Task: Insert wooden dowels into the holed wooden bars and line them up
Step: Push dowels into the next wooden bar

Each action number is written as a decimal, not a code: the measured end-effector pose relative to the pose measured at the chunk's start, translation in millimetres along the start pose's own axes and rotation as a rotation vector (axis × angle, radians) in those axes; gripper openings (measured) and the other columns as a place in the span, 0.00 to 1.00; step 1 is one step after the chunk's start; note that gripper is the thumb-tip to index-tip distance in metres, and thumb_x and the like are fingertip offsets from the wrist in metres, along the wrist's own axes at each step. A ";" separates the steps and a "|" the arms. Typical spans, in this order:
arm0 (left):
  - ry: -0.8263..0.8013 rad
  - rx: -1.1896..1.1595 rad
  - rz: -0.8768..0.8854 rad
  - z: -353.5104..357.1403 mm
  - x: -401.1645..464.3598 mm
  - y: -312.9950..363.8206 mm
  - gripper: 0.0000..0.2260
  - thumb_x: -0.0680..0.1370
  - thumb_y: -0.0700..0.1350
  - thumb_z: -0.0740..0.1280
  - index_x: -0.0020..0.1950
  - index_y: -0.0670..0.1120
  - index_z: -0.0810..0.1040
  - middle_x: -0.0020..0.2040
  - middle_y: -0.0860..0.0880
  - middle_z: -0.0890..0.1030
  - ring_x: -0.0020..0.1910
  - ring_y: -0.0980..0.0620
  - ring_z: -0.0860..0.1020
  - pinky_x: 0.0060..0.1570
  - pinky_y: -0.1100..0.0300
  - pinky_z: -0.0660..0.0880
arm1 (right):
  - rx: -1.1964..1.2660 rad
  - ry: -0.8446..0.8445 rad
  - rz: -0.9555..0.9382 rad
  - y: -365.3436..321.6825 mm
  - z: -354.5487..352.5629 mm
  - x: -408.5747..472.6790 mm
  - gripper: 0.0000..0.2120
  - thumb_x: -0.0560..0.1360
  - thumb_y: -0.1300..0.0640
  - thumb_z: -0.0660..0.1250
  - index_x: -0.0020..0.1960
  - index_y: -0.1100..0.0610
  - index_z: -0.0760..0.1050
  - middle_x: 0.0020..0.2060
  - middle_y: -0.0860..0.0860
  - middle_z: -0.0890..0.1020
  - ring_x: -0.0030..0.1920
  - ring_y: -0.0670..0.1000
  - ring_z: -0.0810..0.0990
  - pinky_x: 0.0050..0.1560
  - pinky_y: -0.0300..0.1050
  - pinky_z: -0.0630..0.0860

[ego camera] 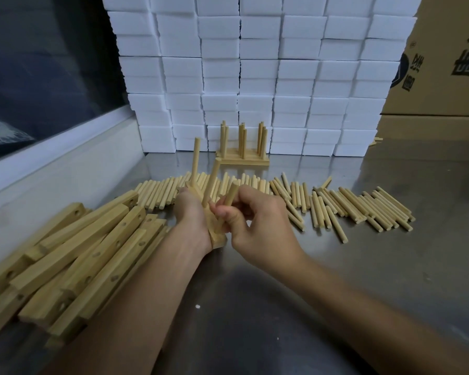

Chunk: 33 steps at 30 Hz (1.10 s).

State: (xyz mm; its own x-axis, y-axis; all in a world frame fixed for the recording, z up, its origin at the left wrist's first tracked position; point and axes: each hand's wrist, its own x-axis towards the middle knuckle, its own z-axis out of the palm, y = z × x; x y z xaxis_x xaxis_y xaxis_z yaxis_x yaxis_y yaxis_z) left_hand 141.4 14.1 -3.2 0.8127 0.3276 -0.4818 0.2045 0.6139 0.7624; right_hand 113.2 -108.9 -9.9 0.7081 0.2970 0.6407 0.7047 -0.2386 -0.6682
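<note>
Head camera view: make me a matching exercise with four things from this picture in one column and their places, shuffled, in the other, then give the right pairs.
Things:
1. pile of holed bars
2. loose dowels
3. finished bars with dowels
4. cardboard box

Places:
A. standing at the foot of the white foam blocks
B. far right, behind the table
C. on the table left of the left hand
D. spread in a row across the table beyond the hands

Pairs: 1-C, 2-D, 3-A, 4-B
</note>
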 end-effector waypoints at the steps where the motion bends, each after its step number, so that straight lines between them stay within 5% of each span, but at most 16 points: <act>1: -0.001 0.002 0.001 -0.1 -0.7 -0.5 0.24 0.83 0.58 0.51 0.46 0.42 0.79 0.27 0.43 0.81 0.27 0.44 0.82 0.25 0.54 0.78 | -0.016 0.013 0.004 -0.9 0.9 -1.5 0.10 0.78 0.60 0.70 0.42 0.65 0.77 0.36 0.54 0.82 0.36 0.52 0.82 0.36 0.55 0.80; 3: -0.004 -0.002 0.015 -0.4 -1.3 -0.3 0.24 0.83 0.58 0.51 0.44 0.42 0.77 0.25 0.43 0.80 0.22 0.45 0.80 0.21 0.57 0.75 | -0.064 0.030 -0.006 -3.6 2.3 -3.7 0.10 0.78 0.59 0.70 0.41 0.64 0.76 0.35 0.53 0.82 0.36 0.51 0.81 0.36 0.54 0.79; 7: 0.028 -0.011 0.035 0.2 -1.9 0.6 0.24 0.83 0.57 0.53 0.56 0.40 0.79 0.27 0.44 0.79 0.27 0.45 0.80 0.26 0.60 0.74 | -0.109 0.057 -0.001 -8.4 3.5 -4.4 0.11 0.78 0.58 0.70 0.39 0.59 0.72 0.35 0.53 0.82 0.35 0.50 0.80 0.35 0.49 0.77; 10: 0.043 0.008 0.030 1.5 -5.5 1.8 0.22 0.83 0.56 0.53 0.51 0.41 0.78 0.23 0.46 0.78 0.28 0.47 0.79 0.27 0.61 0.73 | -0.123 0.052 0.005 -9.5 3.0 -4.5 0.11 0.77 0.59 0.70 0.39 0.58 0.72 0.34 0.52 0.81 0.34 0.48 0.79 0.33 0.44 0.76; 13: 0.036 0.010 0.025 2.2 -8.5 3.2 0.20 0.83 0.55 0.53 0.51 0.44 0.79 0.29 0.45 0.78 0.32 0.46 0.79 0.30 0.58 0.73 | -0.112 0.031 -0.035 -10.5 2.2 -2.8 0.07 0.78 0.62 0.68 0.41 0.61 0.77 0.34 0.51 0.80 0.34 0.46 0.77 0.34 0.38 0.75; 17: -0.025 0.035 0.021 1.7 -14.4 3.4 0.21 0.83 0.55 0.52 0.38 0.47 0.74 0.21 0.48 0.74 0.20 0.50 0.76 0.24 0.62 0.73 | -0.060 -0.054 -0.065 -9.8 -0.5 -1.0 0.06 0.79 0.65 0.66 0.44 0.64 0.78 0.35 0.53 0.80 0.36 0.50 0.80 0.39 0.49 0.78; 21: -0.036 0.071 0.005 0.3 -18.8 4.3 0.22 0.83 0.56 0.53 0.40 0.45 0.75 0.26 0.46 0.76 0.30 0.48 0.77 0.31 0.58 0.73 | -0.031 -0.107 -0.079 -7.5 -3.8 0.0 0.04 0.79 0.66 0.66 0.45 0.63 0.78 0.38 0.53 0.81 0.38 0.50 0.81 0.40 0.52 0.79; 33: -0.043 0.077 0.000 2.2 -24.1 4.4 0.25 0.84 0.58 0.52 0.41 0.43 0.76 0.19 0.47 0.75 0.16 0.50 0.75 0.18 0.58 0.73 | 0.052 -0.209 -0.086 -1.8 -11.6 4.6 0.05 0.79 0.65 0.64 0.46 0.62 0.77 0.38 0.56 0.81 0.38 0.52 0.82 0.40 0.55 0.80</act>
State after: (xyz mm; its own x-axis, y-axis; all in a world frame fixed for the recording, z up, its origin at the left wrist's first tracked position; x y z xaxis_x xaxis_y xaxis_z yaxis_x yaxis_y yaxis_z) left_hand 124.0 7.3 12.7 0.8348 0.2955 -0.4646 0.2450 0.5563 0.7940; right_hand 115.8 -117.9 -1.4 0.6166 0.5006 0.6076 0.7550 -0.1573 -0.6365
